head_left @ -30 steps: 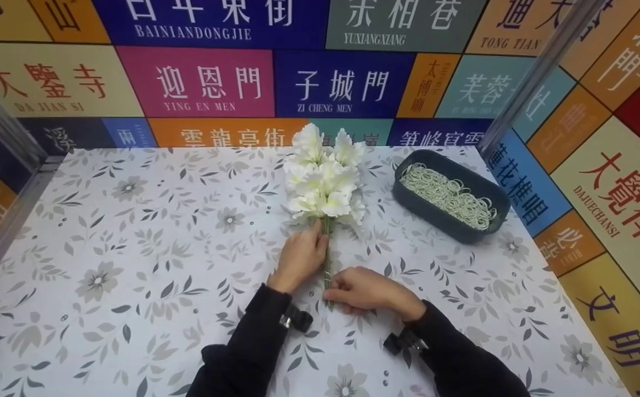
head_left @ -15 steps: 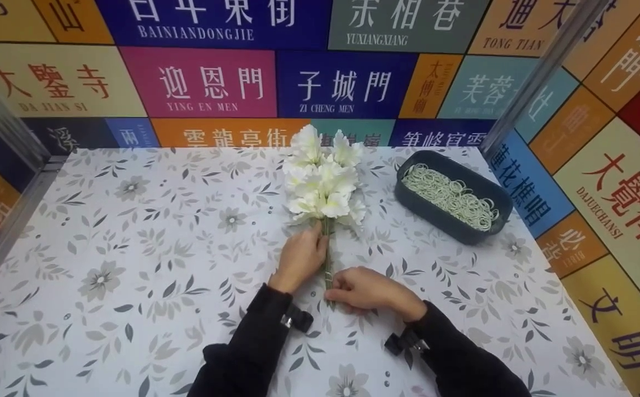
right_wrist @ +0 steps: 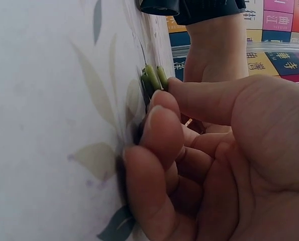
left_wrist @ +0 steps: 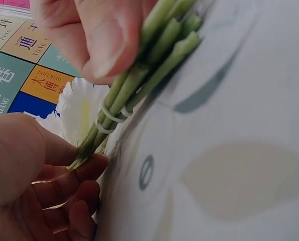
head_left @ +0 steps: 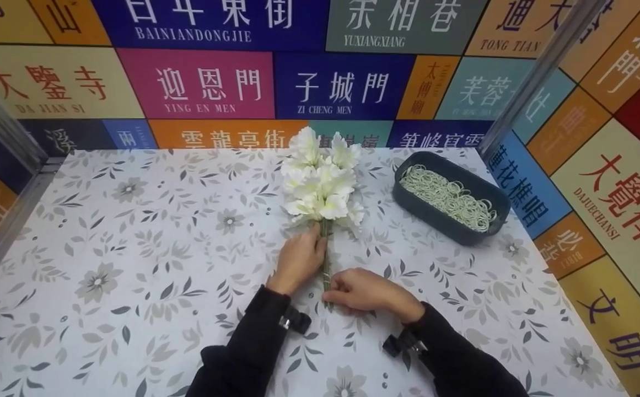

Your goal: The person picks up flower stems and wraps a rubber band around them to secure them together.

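Observation:
A bunch of white artificial flowers (head_left: 322,187) lies on the patterned tablecloth, blooms toward the back wall. Just under the blooms, my left hand (head_left: 300,256) pinches the green stems (left_wrist: 121,93) between thumb and fingers. My right hand (head_left: 366,289) pinches the same stems near their cut ends (right_wrist: 152,78), which poke out past thumb and forefinger in the right wrist view. Between the two hands, pale rubber bands (left_wrist: 106,120) wrap round the stems. The left wrist view shows the right thumb lying along the stems.
A dark oval tub (head_left: 466,234) filled with pale green rubber bands (head_left: 446,196) stands at the back right of the tablecloth (head_left: 149,309). Walls of coloured sign panels (head_left: 195,82) rise behind and to the right. A metal post (head_left: 540,71) stands at the back right corner.

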`<state>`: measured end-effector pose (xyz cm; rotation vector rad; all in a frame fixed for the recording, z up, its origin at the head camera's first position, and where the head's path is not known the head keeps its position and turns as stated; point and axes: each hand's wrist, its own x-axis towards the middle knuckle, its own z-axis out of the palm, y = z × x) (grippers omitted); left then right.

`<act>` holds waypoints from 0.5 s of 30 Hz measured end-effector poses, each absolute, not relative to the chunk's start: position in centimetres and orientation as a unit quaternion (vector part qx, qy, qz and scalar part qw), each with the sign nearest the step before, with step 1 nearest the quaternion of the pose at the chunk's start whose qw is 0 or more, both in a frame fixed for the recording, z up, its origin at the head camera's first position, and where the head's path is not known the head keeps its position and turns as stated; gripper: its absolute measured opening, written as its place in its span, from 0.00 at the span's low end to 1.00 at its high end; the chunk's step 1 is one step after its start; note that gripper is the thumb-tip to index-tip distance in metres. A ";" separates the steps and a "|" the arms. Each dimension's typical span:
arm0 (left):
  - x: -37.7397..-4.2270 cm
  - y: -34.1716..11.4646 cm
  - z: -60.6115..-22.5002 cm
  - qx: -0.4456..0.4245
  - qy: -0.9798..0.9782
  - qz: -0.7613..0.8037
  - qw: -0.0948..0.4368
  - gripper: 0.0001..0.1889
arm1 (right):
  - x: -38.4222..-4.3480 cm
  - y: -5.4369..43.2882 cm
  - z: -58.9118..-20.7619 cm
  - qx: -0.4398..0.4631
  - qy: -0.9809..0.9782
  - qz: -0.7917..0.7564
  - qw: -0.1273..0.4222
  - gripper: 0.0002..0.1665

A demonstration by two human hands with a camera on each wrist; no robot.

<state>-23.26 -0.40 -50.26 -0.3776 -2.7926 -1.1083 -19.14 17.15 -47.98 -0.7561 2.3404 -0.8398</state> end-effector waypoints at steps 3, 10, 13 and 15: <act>-23.3 -0.3 -50.1 -0.126 -0.918 -0.372 0.059 0.05 | -19.1 17.2 -47.9 -0.280 0.868 -0.314 0.263 0.17; -22.7 -0.6 -49.6 -0.148 -0.923 -0.335 0.123 0.07 | -19.2 17.3 -47.4 -0.295 0.870 -0.308 0.249 0.15; -22.1 -1.0 -48.7 -0.152 -0.922 -0.325 0.147 0.11 | -19.4 17.6 -46.4 -0.299 0.869 -0.314 0.240 0.14; -21.5 -1.5 -47.8 -0.158 -0.919 -0.322 0.165 0.15 | -19.5 18.1 -45.3 -0.301 0.871 -0.317 0.226 0.14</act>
